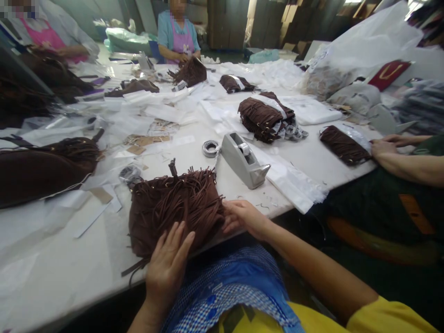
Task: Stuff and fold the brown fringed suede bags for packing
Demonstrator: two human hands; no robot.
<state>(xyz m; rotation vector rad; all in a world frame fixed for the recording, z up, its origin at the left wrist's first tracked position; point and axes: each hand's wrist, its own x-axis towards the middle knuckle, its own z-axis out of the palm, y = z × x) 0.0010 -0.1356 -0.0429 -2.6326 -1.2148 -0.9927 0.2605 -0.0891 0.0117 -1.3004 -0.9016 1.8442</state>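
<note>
A dark brown fringed handbag [173, 208] lies on the table's front edge before me, its strands spread over its upper side. My left hand [168, 263] rests flat on the bag's near side, fingers stretched out. At the bag's right end, my right hand [244, 217] has its fingers bent around the edge; the fingertips are partly hidden. Just beyond the bag stands a grey tape dispenser [244, 159], with a ring-shaped grey roll [210, 148] beside it. Another crumpled grey wrapped piece [130, 175] touches the bag's far left corner.
Stacked fringed bags [265, 115] sit farther back, and clear plastic sleeves [291, 178] lie right of the dispenser. A larger brown bag [45, 169] is at left. At right, a co-worker's hands [385, 148] touch another bag [345, 143]. Two people work across the table.
</note>
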